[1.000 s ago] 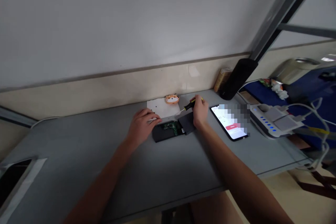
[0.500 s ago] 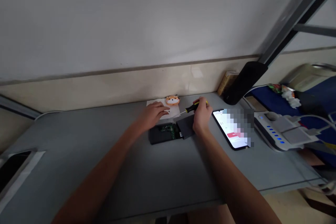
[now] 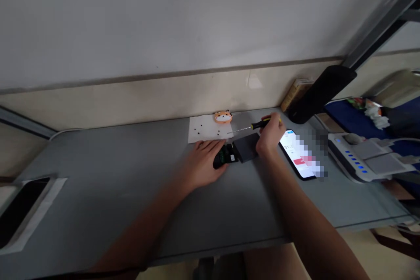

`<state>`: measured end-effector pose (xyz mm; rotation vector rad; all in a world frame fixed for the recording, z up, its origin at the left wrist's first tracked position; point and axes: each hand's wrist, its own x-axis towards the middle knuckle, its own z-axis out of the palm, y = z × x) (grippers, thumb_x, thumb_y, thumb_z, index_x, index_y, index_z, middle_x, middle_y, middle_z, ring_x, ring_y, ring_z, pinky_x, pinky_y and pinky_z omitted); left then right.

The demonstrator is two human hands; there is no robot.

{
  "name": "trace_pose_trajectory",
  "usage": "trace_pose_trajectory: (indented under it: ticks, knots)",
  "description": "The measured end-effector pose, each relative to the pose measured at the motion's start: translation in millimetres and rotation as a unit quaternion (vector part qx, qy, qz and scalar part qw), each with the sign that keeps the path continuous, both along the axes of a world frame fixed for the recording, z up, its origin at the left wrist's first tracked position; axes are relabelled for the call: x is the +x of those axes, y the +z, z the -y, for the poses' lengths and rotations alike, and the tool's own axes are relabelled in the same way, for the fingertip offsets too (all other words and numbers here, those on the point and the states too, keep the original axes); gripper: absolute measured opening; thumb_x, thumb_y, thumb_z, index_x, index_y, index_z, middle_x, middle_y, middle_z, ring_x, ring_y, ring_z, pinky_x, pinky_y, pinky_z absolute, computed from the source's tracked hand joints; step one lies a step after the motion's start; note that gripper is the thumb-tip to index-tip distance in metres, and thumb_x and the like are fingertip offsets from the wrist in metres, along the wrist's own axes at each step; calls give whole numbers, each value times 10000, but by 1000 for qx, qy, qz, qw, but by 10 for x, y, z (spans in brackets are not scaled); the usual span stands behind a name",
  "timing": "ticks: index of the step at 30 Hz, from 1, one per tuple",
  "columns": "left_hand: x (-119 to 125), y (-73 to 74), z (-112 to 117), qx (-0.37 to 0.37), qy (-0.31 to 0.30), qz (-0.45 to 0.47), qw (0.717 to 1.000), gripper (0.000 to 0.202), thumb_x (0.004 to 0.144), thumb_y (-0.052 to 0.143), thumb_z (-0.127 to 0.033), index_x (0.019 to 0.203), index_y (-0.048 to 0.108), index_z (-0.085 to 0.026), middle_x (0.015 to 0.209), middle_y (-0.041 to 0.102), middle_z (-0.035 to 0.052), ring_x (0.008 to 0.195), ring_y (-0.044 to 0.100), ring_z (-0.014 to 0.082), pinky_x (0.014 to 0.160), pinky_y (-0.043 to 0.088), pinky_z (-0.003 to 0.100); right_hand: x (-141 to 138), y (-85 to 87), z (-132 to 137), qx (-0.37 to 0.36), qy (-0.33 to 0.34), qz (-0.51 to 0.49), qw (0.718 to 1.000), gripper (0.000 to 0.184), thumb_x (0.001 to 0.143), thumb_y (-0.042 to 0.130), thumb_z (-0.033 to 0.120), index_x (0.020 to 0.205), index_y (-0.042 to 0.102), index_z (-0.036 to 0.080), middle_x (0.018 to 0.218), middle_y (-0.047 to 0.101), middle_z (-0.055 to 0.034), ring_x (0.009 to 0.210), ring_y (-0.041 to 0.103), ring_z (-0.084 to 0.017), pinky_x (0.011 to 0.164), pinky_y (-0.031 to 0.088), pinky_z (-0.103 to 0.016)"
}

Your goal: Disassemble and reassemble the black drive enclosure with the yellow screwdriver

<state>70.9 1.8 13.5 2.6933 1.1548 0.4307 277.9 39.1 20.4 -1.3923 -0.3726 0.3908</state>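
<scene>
The left hand (image 3: 204,162) lies flat, fingers loosely together, on the black case (image 3: 219,160), which sits on the grey table (image 3: 114,175) just in front of the white paper (image 3: 208,128); it covers the left part of the case, so only the right end shows, with a green board (image 3: 225,154) inside it. The right hand (image 3: 271,137) is closed around the handle of a screwdriver (image 3: 254,126), black with some yellow, and the thin shaft points left over the right edge of the paper. The heel of this hand rests on a dark grey cover (image 3: 247,147), which lies touching the right end of the case. On the paper are a few small black dots, perhaps screws, too small to tell, and at its far right corner stands an orange figure (image 3: 223,117). Right of the cover, just beside the right hand, lies a phone (image 3: 300,156) with its screen lit
</scene>
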Motion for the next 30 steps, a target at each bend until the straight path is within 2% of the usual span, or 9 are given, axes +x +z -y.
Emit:
trace_pose_trajectory:
  ticks: [3,7,9,13,18,21,27,30]
  knots:
    - [23,31,18,-6,-17,8,1000,587,911,648,-326,1469,513,-205,1391,671,99,1286,599,289,1137,419,468,2,6,2,-1,-7,5,1000,335,885,441,451,637,507,235,579,404,52,518,396,-122,484,306,-276]
    - [5,71,-4,12,-49,70,996,563,880,640,-246,1432,530,-220,1354,677,91,1260,592,288,1119,411,480,-14,30,21,10,-22,11,1000,301,876,452,398,631,500,230,593,423,43,527,402,-121,492,310,-272]
    - [-40,113,-19,31,-64,101,992,525,887,633,-265,1404,550,-222,1314,684,96,1226,600,283,1129,387,486,-4,45,21,11,-19,2,1000,307,894,423,408,639,464,240,594,389,51,497,365,-117,469,284,-270]
    - [-144,156,57,94,-100,132,982,422,945,592,-402,1315,614,-201,1193,704,116,1162,617,274,1118,356,482,5,110,24,5,-14,-26,1000,308,934,360,391,665,407,249,622,384,53,477,344,-108,445,262,-261]
    - [-168,-11,318,128,-227,71,963,440,1018,508,-521,1249,657,-178,1110,727,112,1123,621,263,1047,367,444,-108,254,87,17,-31,-73,997,279,942,395,249,673,463,227,646,441,40,507,346,-100,455,239,-275]
    - [-163,-109,388,125,-267,49,954,466,1046,466,-544,1269,647,-178,1096,731,104,1108,625,251,1022,365,434,-184,303,119,30,-36,-69,997,278,941,416,197,668,465,219,662,454,39,525,331,-93,471,215,-289]
    - [-206,-101,301,110,-251,16,962,594,991,497,-668,1307,637,-185,1045,732,96,1081,620,265,1016,369,433,-248,299,137,11,-35,-39,999,288,928,416,186,648,476,212,672,463,31,552,364,-101,490,250,-290]
    - [-248,-44,247,113,-237,44,964,670,975,463,-721,1322,631,-172,1085,727,106,1098,611,272,1005,388,431,-270,294,138,-3,-36,-37,999,281,917,428,214,641,478,219,659,441,28,560,381,-113,489,277,-287]
